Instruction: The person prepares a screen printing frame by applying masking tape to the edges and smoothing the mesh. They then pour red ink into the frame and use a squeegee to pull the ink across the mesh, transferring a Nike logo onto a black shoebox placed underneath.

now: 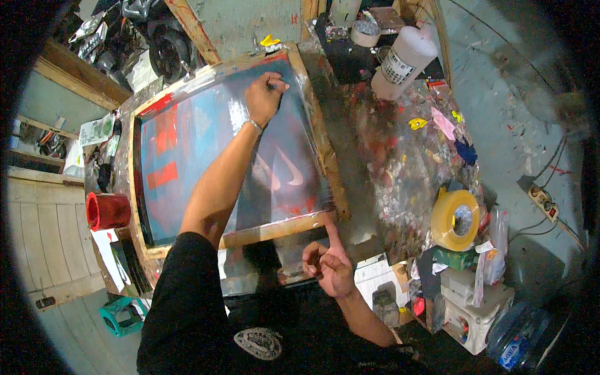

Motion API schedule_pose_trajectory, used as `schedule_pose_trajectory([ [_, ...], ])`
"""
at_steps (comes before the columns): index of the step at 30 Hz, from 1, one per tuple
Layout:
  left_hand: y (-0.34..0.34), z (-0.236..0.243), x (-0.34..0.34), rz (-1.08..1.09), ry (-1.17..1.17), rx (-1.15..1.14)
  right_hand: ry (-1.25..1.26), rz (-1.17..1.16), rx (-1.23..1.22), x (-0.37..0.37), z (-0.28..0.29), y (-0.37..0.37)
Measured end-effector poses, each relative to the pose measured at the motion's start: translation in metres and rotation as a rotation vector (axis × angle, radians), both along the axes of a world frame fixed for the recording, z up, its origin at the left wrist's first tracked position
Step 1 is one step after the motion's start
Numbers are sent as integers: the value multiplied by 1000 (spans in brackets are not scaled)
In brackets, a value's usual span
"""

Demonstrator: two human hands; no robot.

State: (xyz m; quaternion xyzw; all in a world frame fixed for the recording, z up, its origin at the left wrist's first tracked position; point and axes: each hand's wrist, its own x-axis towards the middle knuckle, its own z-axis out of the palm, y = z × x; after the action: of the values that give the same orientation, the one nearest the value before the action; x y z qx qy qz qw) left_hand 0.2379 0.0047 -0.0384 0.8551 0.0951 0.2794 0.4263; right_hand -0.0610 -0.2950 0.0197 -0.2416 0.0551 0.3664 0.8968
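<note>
A wooden-framed printing screen (pixel 236 240) lies tilted on the work table, its mesh stained blue, grey and red, with pale curved shapes at the lower right. My left arm reaches across it. My left hand (pixel 265 97), a bracelet at its wrist, is closed above the mesh near the far right corner; whatever its fingers pinch, if anything, is too small to name. At the frame's near right corner, my right hand (pixel 334 265) has its index finger stretched out to the wood. Its other fingers are loosely curled, and it holds nothing.
Right of the screen is a paint-spattered surface (pixel 400 169) with a tape roll (pixel 455 219) and a large plastic bottle (pixel 405 62). A red roll (pixel 107 210) sits at the left edge. A power strip (pixel 542 201) and water jug (pixel 520 334) are at right.
</note>
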Motion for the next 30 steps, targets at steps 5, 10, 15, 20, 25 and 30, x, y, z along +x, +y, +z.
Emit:
schedule_pose_trajectory([
  [5, 4, -3, 1, -8, -6, -18, -11, -17, -40, -1, 5, 2],
  [10, 0, 9, -6, 53, 153, 226, -22, -9, -50, -1, 1, 1],
  [15, -13, 20, -30, 98, 289, 592, -74, 13, -96, 0, 0, 0],
  [20, -24, 24, -58, 114, 320, 789, -93, 12, -108, 1, 2, 2],
  [25, -44, 24, -90, 17, 339, 829, -72, -22, -56, 2, 2, 4],
  [30, -59, 25, -114, -57, 307, 807, -108, -33, -111, 3, 0, 4],
])
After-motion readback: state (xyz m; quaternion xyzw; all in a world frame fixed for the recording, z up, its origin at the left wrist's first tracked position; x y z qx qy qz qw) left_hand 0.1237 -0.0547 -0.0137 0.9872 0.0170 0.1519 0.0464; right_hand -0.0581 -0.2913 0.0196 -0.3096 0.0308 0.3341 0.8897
